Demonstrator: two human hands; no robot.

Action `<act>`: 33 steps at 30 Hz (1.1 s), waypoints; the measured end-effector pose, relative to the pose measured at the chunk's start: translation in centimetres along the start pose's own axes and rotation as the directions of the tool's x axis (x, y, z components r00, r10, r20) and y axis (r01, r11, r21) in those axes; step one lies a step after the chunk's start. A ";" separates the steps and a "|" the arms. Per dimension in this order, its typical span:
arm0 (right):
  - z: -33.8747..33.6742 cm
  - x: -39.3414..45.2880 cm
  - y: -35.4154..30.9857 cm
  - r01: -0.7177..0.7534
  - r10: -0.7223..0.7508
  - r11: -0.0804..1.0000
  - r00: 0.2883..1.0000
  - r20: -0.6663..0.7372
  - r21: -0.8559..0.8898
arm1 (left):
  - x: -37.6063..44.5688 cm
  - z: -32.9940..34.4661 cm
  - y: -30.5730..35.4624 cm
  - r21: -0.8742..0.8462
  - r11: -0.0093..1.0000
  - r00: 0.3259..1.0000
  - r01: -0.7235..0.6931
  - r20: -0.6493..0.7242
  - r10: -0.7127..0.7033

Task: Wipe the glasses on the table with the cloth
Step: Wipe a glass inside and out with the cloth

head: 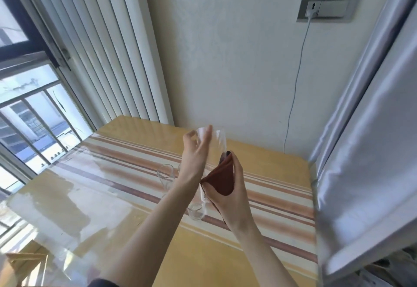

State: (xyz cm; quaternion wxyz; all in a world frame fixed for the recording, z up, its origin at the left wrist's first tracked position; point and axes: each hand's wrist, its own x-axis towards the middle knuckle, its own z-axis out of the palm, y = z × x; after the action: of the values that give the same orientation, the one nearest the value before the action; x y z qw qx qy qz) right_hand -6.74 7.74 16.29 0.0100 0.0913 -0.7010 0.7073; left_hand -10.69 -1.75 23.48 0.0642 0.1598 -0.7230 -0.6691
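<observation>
My left hand [195,151] holds a clear tall glass [217,140] up above the table, fingers around its upper end. My right hand [228,194] grips a dark red cloth [221,179] pressed against the lower part of that glass. Two more clear glasses stand on the table below: one [165,176] left of my left wrist, another [197,211] under my hands, partly hidden by them.
The table [112,196] carries a yellow cloth with brown and white stripes under a clear plastic sheet. A window lies to the left, a radiator at the back left, a grey curtain [361,151] along the right edge. A white cable hangs from a wall socket [312,9].
</observation>
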 end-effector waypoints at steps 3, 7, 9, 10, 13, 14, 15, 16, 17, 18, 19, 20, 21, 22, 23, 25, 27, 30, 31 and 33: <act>-0.4 -0.5 0.0 0.066 -0.078 0.989 0.993 -0.090 -0.131 | -1.9 0.8 -0.2 0.386 0.920 0.994 -0.068 -0.055 0.097; -0.9 -1.2 -0.3 0.152 -0.176 0.943 0.983 -0.056 -0.297 | -2.3 1.0 -0.7 0.295 0.945 0.981 -0.142 -0.085 0.174; -1.7 -2.0 -0.4 0.218 -0.229 0.930 0.973 -0.005 -0.296 | -1.6 0.2 -0.8 0.161 0.972 0.985 -0.173 0.008 0.174; -2.2 -2.3 -0.5 0.238 -0.241 0.938 0.970 0.019 -0.251 | -1.3 -0.2 -0.8 0.085 0.981 0.983 -0.173 0.072 0.168; -3.1 -2.4 -2.1 0.224 -0.224 0.974 0.975 0.015 -0.035 | -0.9 -1.4 -0.5 -0.109 0.984 0.937 -0.142 0.304 0.169; -3.2 -1.9 -2.9 0.243 -0.243 0.970 0.970 -0.007 0.009 | -0.8 -1.5 -0.6 -0.149 0.982 0.918 -0.119 0.359 0.166; -3.1 -1.3 -3.7 0.272 -0.271 0.962 0.962 -0.023 0.035 | -0.9 -1.5 -0.5 -0.162 0.981 0.899 -0.110 0.404 0.168; -3.1 -0.6 -4.5 0.290 -0.290 0.955 0.957 -0.022 0.056 | -1.0 -1.4 -0.5 -0.162 0.980 0.879 -0.118 0.441 0.179; -3.0 0.2 -5.2 0.287 -0.287 0.954 0.958 -0.004 0.083 | -1.2 -1.3 -0.5 -0.161 0.978 0.858 -0.136 0.475 0.197; -3.0 0.9 -5.8 0.267 -0.271 0.957 0.962 0.025 0.110 | -1.2 -1.2 -0.5 -0.162 0.975 0.844 -0.153 0.491 0.214; -3.0 1.4 -6.2 0.235 -0.245 0.963 0.967 0.067 0.132 | -1.2 -1.2 -0.3 -0.167 0.973 0.841 -0.162 0.493 0.224; -3.0 1.8 -6.4 0.197 -0.215 0.969 0.970 0.112 0.150 | -1.1 -1.3 -0.2 -0.173 0.972 0.848 -0.161 0.479 0.226; -3.0 2.0 -6.4 0.154 -0.180 0.973 0.972 0.153 0.171 | -1.0 -1.5 0.0 -0.186 0.970 0.858 -0.154 0.461 0.225; -3.0 2.1 -6.3 0.112 -0.148 0.975 0.970 0.192 0.191 | -0.9 -1.6 0.1 -0.195 0.970 0.872 -0.148 0.437 0.221; -3.1 2.0 -6.1 0.071 -0.116 0.978 0.966 0.229 0.198 | -0.7 -1.7 0.2 -0.190 0.971 0.887 -0.145 0.410 0.213; -3.0 1.6 -5.5 0.004 -0.054 0.984 0.958 0.282 0.176 | -0.7 -1.9 0.3 -0.169 0.971 0.909 -0.167 0.355 0.218; -2.7 1.0 -4.9 -0.037 -0.008 0.988 0.956 0.292 0.150 | -0.9 -1.8 0.3 -0.185 0.970 0.917 -0.159 0.337 0.214; -2.3 0.3 -4.0 -0.049 0.010 0.987 0.970 0.245 0.153 | -1.6 -1.4 0.1 -0.148 0.979 0.921 -0.139 0.345 0.183; -2.2 0.1 -3.7 -0.048 0.010 0.985 0.976 0.219 0.166 | -1.9 -1.3 -0.1 -0.117 0.983 0.929 -0.143 0.326 0.174; -1.9 0.0 -3.1 -0.060 0.030 0.981 0.987 0.161 0.186 | -2.0 -1.2 -0.4 0.018 0.982 0.954 -0.189 0.240 0.180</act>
State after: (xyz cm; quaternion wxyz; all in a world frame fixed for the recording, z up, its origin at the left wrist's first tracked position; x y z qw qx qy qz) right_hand -6.49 9.69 19.37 -0.0702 0.1314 -0.6307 0.7616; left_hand -8.35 -2.23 23.44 0.0364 0.0119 -0.7508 -0.6594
